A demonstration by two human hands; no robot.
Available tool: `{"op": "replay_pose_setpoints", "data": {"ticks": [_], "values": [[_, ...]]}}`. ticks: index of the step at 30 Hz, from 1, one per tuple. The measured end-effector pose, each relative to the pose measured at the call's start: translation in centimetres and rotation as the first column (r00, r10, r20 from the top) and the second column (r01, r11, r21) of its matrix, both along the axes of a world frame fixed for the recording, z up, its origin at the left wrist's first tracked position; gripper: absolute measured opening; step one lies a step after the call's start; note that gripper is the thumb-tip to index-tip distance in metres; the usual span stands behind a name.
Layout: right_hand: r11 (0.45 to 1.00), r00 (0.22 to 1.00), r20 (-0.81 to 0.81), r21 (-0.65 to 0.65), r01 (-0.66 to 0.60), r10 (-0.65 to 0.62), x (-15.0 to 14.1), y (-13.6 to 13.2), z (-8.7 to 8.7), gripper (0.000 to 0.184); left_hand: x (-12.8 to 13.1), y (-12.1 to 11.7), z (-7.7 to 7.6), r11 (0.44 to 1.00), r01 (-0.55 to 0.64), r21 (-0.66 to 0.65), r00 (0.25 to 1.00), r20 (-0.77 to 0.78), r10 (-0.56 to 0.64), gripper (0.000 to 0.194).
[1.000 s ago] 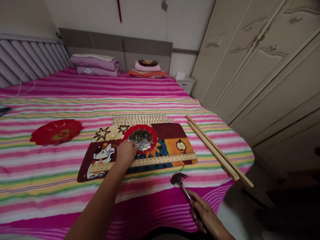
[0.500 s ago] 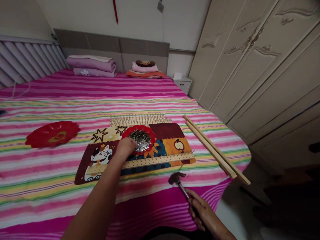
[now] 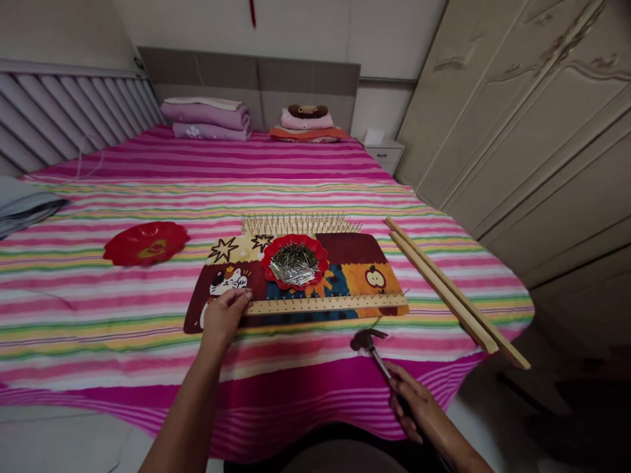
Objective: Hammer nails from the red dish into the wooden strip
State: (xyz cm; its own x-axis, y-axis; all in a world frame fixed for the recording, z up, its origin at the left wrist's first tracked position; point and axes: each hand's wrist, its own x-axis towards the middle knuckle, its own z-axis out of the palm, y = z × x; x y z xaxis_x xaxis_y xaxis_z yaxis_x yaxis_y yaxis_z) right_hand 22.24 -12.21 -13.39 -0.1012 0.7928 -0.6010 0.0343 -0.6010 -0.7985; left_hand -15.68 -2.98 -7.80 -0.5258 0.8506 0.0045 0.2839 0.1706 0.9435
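My left hand (image 3: 227, 314) is closed around the left end of a light wooden strip (image 3: 315, 304), with the fingertips on its top edge. The strip has rows of small holes and some nails standing in it. Whether a nail is also between those fingers cannot be made out. My right hand (image 3: 414, 402) grips a claw hammer (image 3: 375, 358) by its dark handle, its head over the bed's front part. Just behind the strip sits a red scalloped dish (image 3: 323, 259) full of loose nails (image 3: 294, 264). Under both lies a patterned mat (image 3: 340, 246) with a cat and an apple.
Behind the mat are wooden pieces studded with upright nails (image 3: 300, 223). Two long wooden strips (image 3: 444, 289) lie along the bed's right side. A red plate (image 3: 145, 243) rests at left on the striped bedspread (image 3: 123, 309). Folded bedding (image 3: 207, 118) is stacked by the headboard.
My left hand has left the dish of nails and come down to the wooden strip's left end. My right hand still holds the hammer. The view has shifted, so everything sits further right.
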Motion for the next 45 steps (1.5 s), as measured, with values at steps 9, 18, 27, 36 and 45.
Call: {"op": "replay_pose_setpoints", "data": {"ticks": [9, 18, 27, 36, 45], "values": [[1.0, 1.0, 0.026, 0.019, 0.014, -0.014, -0.5, -0.2, 1.1, 0.061, 1.7, -1.0, 0.7, 0.995, 0.022, -0.093, 0.973, -0.228, -0.042, 0.025], [1.0, 0.999, 0.036, -0.024, 0.004, -0.003, -0.2, 0.0, 0.6, 0.065, 2.3, -1.5, 0.6, 0.996, 0.039, -0.086, 0.969, -0.238, -0.059, 0.024], [0.996, 0.995, 0.086, 0.076, -0.055, 0.048, -1.6, -1.0, 1.1, 0.064, 2.7, -1.8, -0.8, 0.996, 0.09, 0.016, 0.921, -0.382, -0.077, 0.025], [0.873, 0.931, 0.116, 0.325, -0.365, 0.346, -9.9, 2.9, 10.0, 0.046, 2.8, -1.7, -1.0, 0.991, 0.135, 0.002, 0.858, -0.501, -0.116, 0.02], [0.564, 0.797, 0.417, 0.563, -0.604, 0.437, -17.2, 8.3, 12.2, 0.036, 2.7, -1.8, -1.7, 0.99, 0.139, 0.004, 0.777, -0.62, -0.107, 0.021]]}}
